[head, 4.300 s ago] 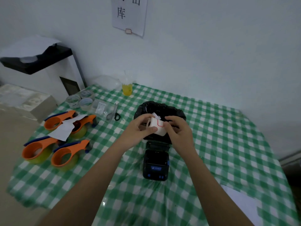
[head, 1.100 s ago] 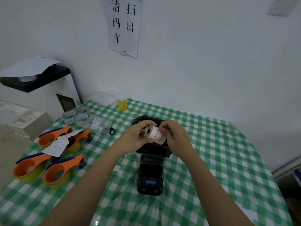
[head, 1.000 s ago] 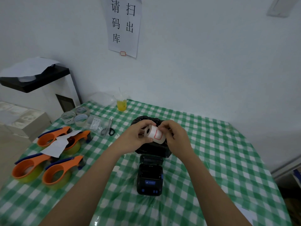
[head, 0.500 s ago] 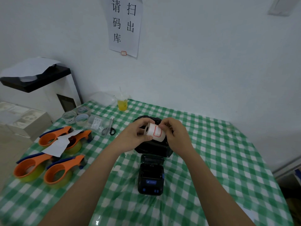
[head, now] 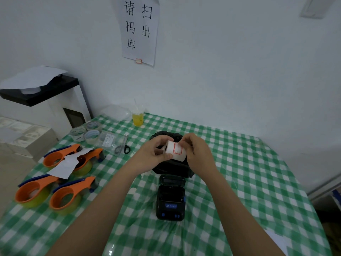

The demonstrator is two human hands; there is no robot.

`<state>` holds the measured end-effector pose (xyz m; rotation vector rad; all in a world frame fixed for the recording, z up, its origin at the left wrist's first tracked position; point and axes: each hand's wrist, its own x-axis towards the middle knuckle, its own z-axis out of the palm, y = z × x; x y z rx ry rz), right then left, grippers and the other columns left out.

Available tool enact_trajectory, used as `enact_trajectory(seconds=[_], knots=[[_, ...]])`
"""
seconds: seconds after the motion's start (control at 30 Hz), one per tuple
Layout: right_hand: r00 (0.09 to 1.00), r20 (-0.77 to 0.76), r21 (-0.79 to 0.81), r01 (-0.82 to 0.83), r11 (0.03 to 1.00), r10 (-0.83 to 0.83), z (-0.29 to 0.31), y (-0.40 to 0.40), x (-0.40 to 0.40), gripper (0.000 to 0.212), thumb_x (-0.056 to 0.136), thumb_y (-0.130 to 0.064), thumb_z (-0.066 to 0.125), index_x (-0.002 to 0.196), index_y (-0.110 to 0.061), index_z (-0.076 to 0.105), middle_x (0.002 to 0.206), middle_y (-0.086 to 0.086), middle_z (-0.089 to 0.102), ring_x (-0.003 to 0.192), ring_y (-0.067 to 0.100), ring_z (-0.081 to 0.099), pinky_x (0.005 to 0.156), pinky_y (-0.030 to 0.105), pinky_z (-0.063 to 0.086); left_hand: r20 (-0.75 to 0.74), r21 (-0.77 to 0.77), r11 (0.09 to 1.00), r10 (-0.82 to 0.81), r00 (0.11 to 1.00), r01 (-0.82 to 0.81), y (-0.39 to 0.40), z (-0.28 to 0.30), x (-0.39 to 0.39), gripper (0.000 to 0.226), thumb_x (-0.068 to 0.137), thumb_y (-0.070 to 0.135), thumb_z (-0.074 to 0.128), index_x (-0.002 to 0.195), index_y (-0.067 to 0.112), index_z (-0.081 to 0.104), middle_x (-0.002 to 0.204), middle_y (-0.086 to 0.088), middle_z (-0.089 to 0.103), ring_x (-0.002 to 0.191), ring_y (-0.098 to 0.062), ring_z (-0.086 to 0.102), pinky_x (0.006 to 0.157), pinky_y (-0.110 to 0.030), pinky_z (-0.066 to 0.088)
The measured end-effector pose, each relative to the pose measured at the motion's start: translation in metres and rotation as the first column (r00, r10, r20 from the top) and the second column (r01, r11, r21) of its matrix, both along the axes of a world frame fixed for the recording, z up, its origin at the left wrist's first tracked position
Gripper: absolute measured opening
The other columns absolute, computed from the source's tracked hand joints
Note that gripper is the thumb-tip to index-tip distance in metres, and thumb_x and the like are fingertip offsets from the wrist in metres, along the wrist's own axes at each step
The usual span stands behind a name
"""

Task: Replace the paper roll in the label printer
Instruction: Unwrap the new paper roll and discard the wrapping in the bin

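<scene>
Green-and-white checked cloth covers the desk (head: 249, 182). Near the front edge, centre, sits the black label printer (head: 170, 200), lid open, blue buttons facing the person. Above and just behind it, both hands hold a white paper roll (head: 176, 151) in the air, red-outlined label showing on its face. Left hand (head: 154, 157) fingers curl round the roll's left end, thumb under it. Right hand (head: 198, 154) pinches the roll's right side with fingertips, closed on it. Roll is clear of the printer, not in its bay. Black plastic bag (head: 172, 168) lies under the hands, touching the printer's back. Left edge: four orange tape dispensers (head: 65, 197) in a cluster, a white paper scrap (head: 68, 164) lying over the far two. Further back on the left, scissors (head: 124, 147), clear tape rolls (head: 88, 132), a small plastic packet. Far edge near the wall: cup of yellow drink (head: 137, 118). White sign (head: 139, 29) with black characters hangs on the wall.
</scene>
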<state>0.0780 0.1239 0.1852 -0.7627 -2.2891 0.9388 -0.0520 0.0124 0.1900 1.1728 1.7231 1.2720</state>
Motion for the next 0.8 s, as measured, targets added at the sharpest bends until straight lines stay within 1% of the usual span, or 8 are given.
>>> enact_trajectory(seconds=[0.1, 0.17, 0.23, 0.4, 0.47, 0.63, 0.73, 0.8], knots=[[1.0, -0.016, 0.016, 0.011, 1.0, -0.011, -0.0034, -0.0017, 0.0028, 0.014, 0.094, -0.019, 0.045, 0.085, -0.025, 0.053, 0.079, -0.014, 0.056, 0.078, 0.012, 0.052, 0.064, 0.022, 0.036, 0.001, -0.016, 1.0, 0.0, 1.0, 0.0, 0.0001, -0.0009, 0.0001, 0.041, 0.083, 0.008, 0.066, 0.115, 0.029, 0.054, 0.121, 0.002, 0.062, 0.104, -0.024, 0.064, 0.092, -0.033, 0.054], [0.999, -0.044, 0.006, 0.014, 1.0, -0.013, -0.0041, -0.0032, 0.0042, 0.014, 0.094, -0.017, 0.045, 0.086, -0.024, 0.053, 0.083, -0.007, 0.061, 0.081, 0.015, 0.055, 0.067, 0.027, 0.043, 0.001, -0.026, 1.0, 0.001, 1.0, -0.001, 0.0005, -0.0006, 0.0004, 0.041, 0.083, 0.009, 0.066, 0.117, 0.027, 0.053, 0.122, 0.001, 0.062, 0.103, -0.025, 0.065, 0.094, -0.037, 0.053], [0.998, -0.053, 0.005, 0.016, 1.0, -0.016, -0.003, -0.0045, 0.0049, 0.014, 0.095, -0.017, 0.045, 0.086, -0.024, 0.053, 0.086, -0.004, 0.062, 0.082, 0.017, 0.056, 0.07, 0.033, 0.047, 0.002, -0.028, 1.0, 0.002, 1.0, -0.001, 0.0009, 0.0006, 0.001, 0.041, 0.083, 0.009, 0.066, 0.116, 0.028, 0.053, 0.122, 0.001, 0.062, 0.103, -0.024, 0.065, 0.093, -0.036, 0.053], [0.998, -0.065, 0.023, 0.023, 0.999, -0.021, -0.0015, -0.005, 0.0065, 0.012, 0.095, -0.016, 0.045, 0.091, -0.019, 0.056, 0.088, -0.002, 0.064, 0.081, 0.016, 0.057, 0.07, 0.033, 0.048, 0.003, -0.031, 0.999, 0.011, 1.0, -0.011, 0.0024, 0.0, 0.0008, 0.039, 0.082, 0.012, 0.067, 0.113, 0.031, 0.054, 0.12, 0.001, 0.063, 0.102, -0.02, 0.066, 0.092, -0.034, 0.053], [0.996, -0.087, 0.048, 0.042, 0.998, -0.037, -0.0038, -0.0048, 0.0067, 0.012, 0.094, -0.014, 0.046, 0.093, -0.016, 0.058, 0.089, -0.005, 0.061, 0.087, 0.018, 0.056, 0.074, 0.034, 0.048, -0.001, -0.035, 0.999, 0.012, 1.0, -0.012, 0.004, -0.0012, 0.0008, 0.037, 0.082, 0.014, 0.068, 0.112, 0.033, 0.054, 0.118, 0.002, 0.064, 0.101, -0.021, 0.066, 0.092, -0.035, 0.053], [0.985, -0.165, 0.152, 0.067, 0.986, -0.041, -0.0077, -0.0041, 0.0076, 0.011, 0.089, -0.009, 0.047, 0.085, -0.015, 0.056, 0.082, -0.013, 0.049, 0.085, 0.017, 0.047, 0.075, 0.024, 0.038, -0.005, -0.033, 0.999, 0.002, 1.0, -0.002, 0.0066, -0.0012, 0.0022, 0.034, 0.083, 0.015, 0.067, 0.108, 0.035, 0.054, 0.114, 0.004, 0.063, 0.098, -0.018, 0.066, 0.089, -0.03, 0.053], [0.98, -0.196, 0.133, 0.063, 0.989, -0.036, -0.0081, -0.0038, 0.0085, 0.015, 0.088, -0.012, 0.046, 0.083, -0.024, 0.05, 0.08, -0.016, 0.049, 0.083, 0.012, 0.046, 0.073, 0.018, 0.035, 0.005, -0.036, 0.999, 0.017, 1.0, -0.017, 0.007, -0.0011, 0.0022, 0.035, 0.083, 0.016, 0.066, 0.113, 0.031, 0.054, 0.108, 0.009, 0.062, 0.093, -0.01, 0.064, 0.08, -0.021, 0.051], [0.98, -0.196, 0.106, 0.06, 0.993, -0.038, -0.008, -0.0037, 0.0077, 0.018, 0.089, -0.01, 0.046, 0.083, -0.027, 0.048, 0.081, -0.018, 0.049, 0.083, 0.008, 0.047, 0.073, 0.017, 0.035, 0.005, -0.043, 0.999, 0.032, 0.999, -0.031, 0.0078, -0.002, 0.0015, 0.036, 0.083, 0.016, 0.067, 0.115, 0.029, 0.054, 0.108, 0.009, 0.062, 0.094, -0.011, 0.064, 0.08, -0.02, 0.051]])
